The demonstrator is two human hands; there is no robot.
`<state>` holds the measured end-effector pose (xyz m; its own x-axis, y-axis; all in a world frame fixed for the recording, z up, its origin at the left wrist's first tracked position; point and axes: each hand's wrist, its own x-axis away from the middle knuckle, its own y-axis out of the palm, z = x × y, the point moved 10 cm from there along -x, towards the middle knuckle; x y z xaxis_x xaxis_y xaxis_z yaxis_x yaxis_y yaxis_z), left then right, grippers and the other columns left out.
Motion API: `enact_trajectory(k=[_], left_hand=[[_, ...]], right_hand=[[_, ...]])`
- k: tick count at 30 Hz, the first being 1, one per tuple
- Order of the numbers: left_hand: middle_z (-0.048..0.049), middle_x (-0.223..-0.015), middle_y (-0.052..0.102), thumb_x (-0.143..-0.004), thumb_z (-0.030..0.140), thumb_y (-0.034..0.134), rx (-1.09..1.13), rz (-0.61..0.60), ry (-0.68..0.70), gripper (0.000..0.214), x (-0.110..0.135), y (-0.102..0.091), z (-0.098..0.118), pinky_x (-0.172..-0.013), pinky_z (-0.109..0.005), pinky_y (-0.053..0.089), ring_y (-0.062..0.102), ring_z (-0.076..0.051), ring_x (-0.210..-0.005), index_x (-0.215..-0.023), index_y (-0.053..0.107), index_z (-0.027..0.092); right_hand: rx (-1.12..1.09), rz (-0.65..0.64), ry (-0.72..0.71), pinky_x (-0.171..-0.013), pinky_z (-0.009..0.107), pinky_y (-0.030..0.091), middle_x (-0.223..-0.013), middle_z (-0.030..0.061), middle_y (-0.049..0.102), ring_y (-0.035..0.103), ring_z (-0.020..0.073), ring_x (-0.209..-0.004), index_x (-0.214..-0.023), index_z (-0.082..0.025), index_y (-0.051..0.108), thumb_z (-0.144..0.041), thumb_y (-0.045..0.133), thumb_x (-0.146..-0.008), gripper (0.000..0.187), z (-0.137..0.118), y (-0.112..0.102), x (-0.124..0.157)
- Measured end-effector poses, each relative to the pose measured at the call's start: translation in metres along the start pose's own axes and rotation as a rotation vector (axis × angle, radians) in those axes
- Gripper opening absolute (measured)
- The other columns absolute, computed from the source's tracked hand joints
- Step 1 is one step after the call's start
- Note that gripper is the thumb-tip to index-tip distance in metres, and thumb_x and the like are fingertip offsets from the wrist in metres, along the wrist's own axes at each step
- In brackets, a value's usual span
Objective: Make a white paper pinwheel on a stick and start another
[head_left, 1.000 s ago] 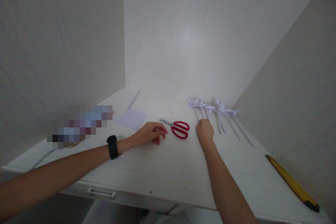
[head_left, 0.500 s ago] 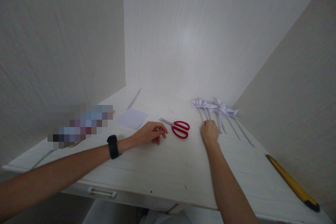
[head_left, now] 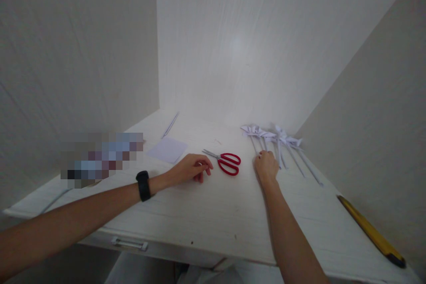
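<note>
My left hand (head_left: 195, 167), a dark band on its wrist, rests loosely curled on the table with its fingers apart and nothing in them. Just right of its fingertips lie red-handled scissors (head_left: 226, 164), blades pointing left. At the right, my right hand (head_left: 267, 166) is closed at the lower end of a white paper pinwheel (head_left: 253, 131); its fingertips are mostly hidden behind the hand. Other folded paper pinwheels (head_left: 290, 143) lie beside it in a row, their rolled paper sticks pointing toward me.
A white paper square (head_left: 167, 150) and thin paper sticks (head_left: 170, 125) lie left of the scissors. Farther left is a blurred-out object (head_left: 106, 157) with a cord. A yellow-handled tool (head_left: 371, 230) lies by the right wall. The white table (head_left: 206, 222) meets walls behind and at both sides.
</note>
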<state>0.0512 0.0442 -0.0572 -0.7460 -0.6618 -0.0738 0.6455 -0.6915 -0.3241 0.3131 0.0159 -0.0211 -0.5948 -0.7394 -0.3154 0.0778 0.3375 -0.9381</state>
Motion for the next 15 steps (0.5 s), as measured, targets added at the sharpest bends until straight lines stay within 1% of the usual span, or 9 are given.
enact_trajectory(k=[5,9,15], left_hand=[[-0.0057,-0.084,0.067,-0.081,0.035,0.049,-0.004,0.005,-0.013,0.026,0.001,0.000,0.001,-0.047,-0.018,0.044,0.059,-0.008,-0.053,-0.091,0.059,0.014],[-0.0057,-0.083,0.067,-0.081,0.034,0.049,0.001,0.004,-0.002,0.025,0.001,0.000,0.002,-0.047,-0.019,0.044,0.059,-0.008,-0.052,-0.091,0.059,0.013],[-0.0056,-0.083,0.067,-0.081,0.032,0.049,0.005,-0.001,0.006,0.023,0.000,0.000,0.001,-0.047,-0.018,0.045,0.060,-0.008,-0.053,-0.092,0.059,0.013]], right_hand=[[-0.030,-0.039,0.009,-0.081,0.032,0.044,-0.108,0.0150,0.059,0.060,0.0242,-0.098,-0.110,-0.014,0.060,-0.015,0.039,-0.084,0.034,0.001,0.002,0.000],[-0.053,-0.033,0.011,-0.082,0.032,0.044,-0.107,0.0149,0.058,0.059,0.0247,-0.101,-0.109,-0.014,0.061,-0.013,0.038,-0.084,0.034,0.003,0.003,-0.001],[-0.074,-0.020,0.058,-0.078,0.033,0.046,-0.107,0.0122,0.058,0.059,0.0254,-0.101,-0.108,-0.018,0.061,-0.014,0.038,-0.083,0.034,0.014,0.005,-0.003]])
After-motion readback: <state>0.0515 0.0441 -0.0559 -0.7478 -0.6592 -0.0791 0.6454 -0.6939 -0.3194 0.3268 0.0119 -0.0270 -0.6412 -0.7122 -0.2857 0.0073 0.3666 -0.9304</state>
